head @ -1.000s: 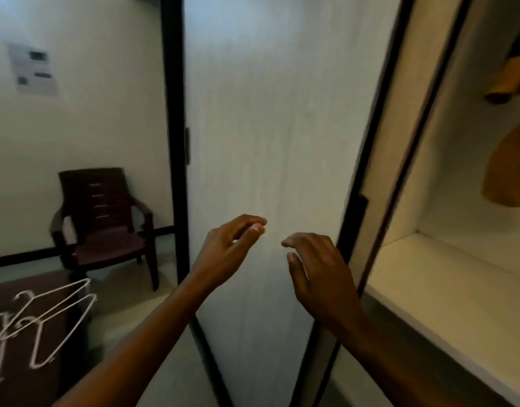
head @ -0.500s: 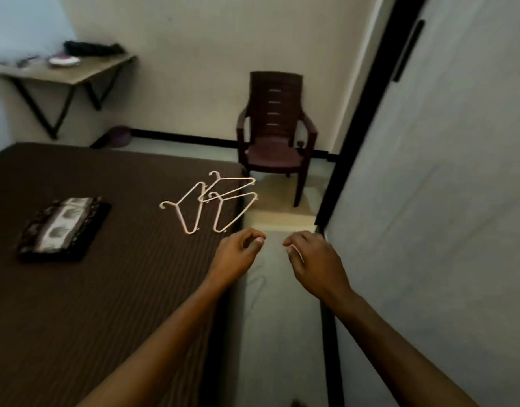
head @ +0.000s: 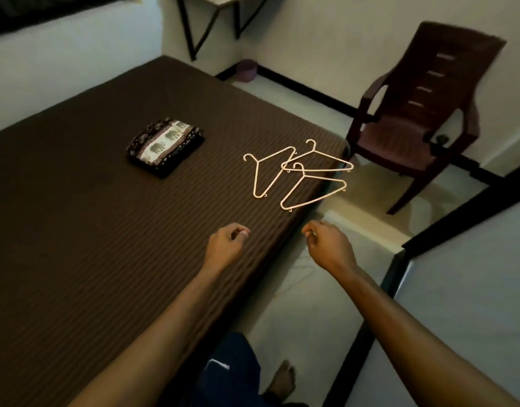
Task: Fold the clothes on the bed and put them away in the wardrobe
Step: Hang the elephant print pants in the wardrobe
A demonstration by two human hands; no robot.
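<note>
Head view | hangers (head: 299,174) on bed (head: 91,230) | chair (head: 423,113) beside | both hands' fingers loosely curled, empty

From my remote station, I found no readable text, label, brand, number or sign anywhere in the bedroom.

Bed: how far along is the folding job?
One folded elephant-print cloth lies on the bed, not yet put away. Three empty hangers lie near the bed's edge. Left hand and right hand hold nothing. Left: carry the cloth to the wardrobe.
</note>
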